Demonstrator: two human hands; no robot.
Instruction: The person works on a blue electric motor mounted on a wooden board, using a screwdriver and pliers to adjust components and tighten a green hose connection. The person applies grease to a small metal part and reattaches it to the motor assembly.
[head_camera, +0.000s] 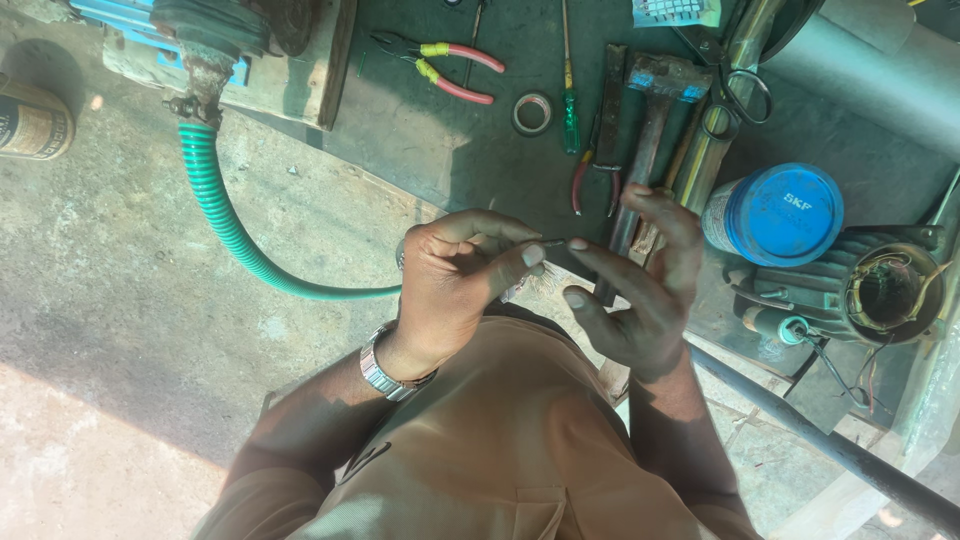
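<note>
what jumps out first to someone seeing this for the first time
Dead centre, the left hand and right hand meet fingertip to fingertip, pinching something thin, too small to identify. To the left a bright green hose curves across the concrete floor. At the right sits a blue can, with red-handled pliers and a hammer laid out above the hands.

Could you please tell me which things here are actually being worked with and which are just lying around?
In use:
- left hand and right hand, pinching a thin wire between their fingertips

Lying about:
- red-handled pliers
- tape roll
- green screwdriver
- hammer
- scissors
- blue-lidded can
- green hose
</note>
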